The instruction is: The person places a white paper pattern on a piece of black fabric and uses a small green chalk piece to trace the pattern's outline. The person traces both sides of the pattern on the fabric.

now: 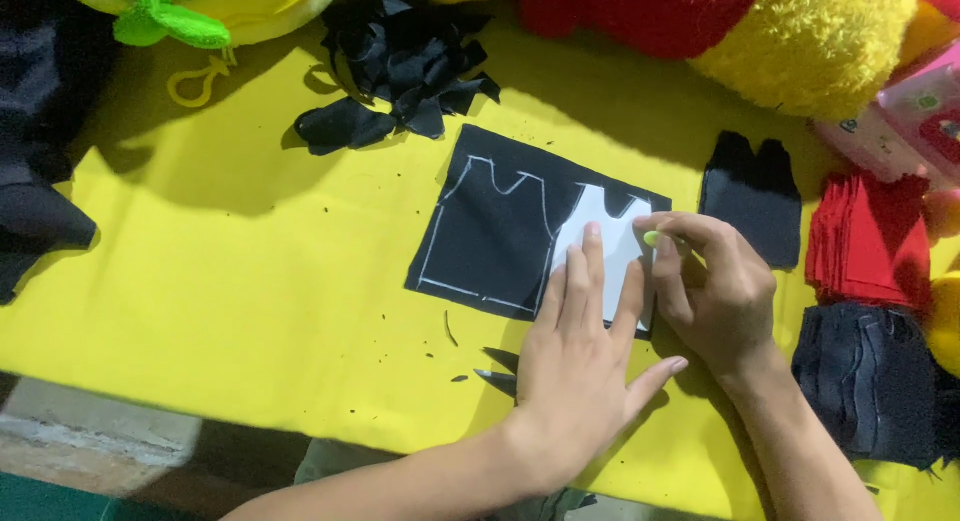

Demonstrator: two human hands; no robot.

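Left hand (580,356) flat, hiding the white template (600,236) – right hand (715,291) pinches half-hidden chalk (652,238).

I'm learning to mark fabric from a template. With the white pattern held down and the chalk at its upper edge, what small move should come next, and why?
Probably draw the yellow-green chalk in the right hand down the white template's right edge. The left hand pins it flat on the black fabric, one outline is already drawn beside it, and this side looks untraced.
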